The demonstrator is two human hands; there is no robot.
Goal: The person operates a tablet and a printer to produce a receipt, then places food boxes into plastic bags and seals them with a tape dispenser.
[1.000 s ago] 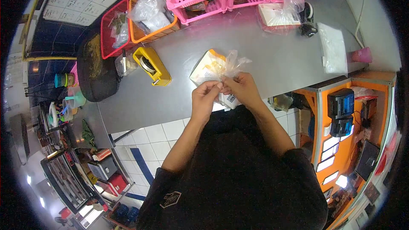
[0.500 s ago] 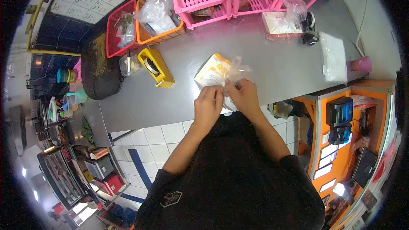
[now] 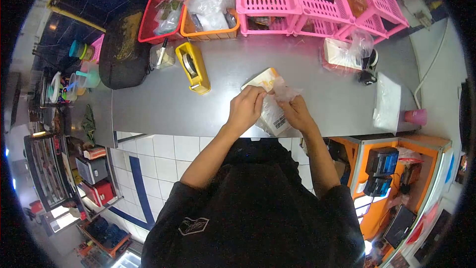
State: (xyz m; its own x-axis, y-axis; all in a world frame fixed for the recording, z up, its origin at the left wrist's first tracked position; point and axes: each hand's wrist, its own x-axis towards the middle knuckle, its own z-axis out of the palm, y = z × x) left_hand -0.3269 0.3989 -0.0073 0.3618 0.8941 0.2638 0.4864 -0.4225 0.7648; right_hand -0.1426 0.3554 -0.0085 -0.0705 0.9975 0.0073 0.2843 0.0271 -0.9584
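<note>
A white box with orange print (image 3: pixel 272 114) lies on the grey metal counter, inside a clear plastic bag (image 3: pixel 286 91). My left hand (image 3: pixel 246 107) is closed on the bag at the box's left side, fingertips pinched together. On the right, my right hand (image 3: pixel 296 113) has its fingers closed round the bunched plastic near the bag's top. Loose plastic sticks up between and beyond my fingers. Left of my hands stands a yellow tape dispenser (image 3: pixel 195 69).
Along the back are a red basket (image 3: pixel 146 25), an orange basket (image 3: pixel 210 34) and pink stacked racks (image 3: pixel 270 5). A bagged white box (image 3: pixel 339 53), white plastic sheets (image 3: pixel 386 104) and a pink cup (image 3: pixel 415 116) are at the right. A black bag (image 3: pixel 119 64) lies left.
The view has shifted. My hands have moved apart slightly, and more of the box's printed lower side shows between them. The plastic now leans toward my right hand.
</note>
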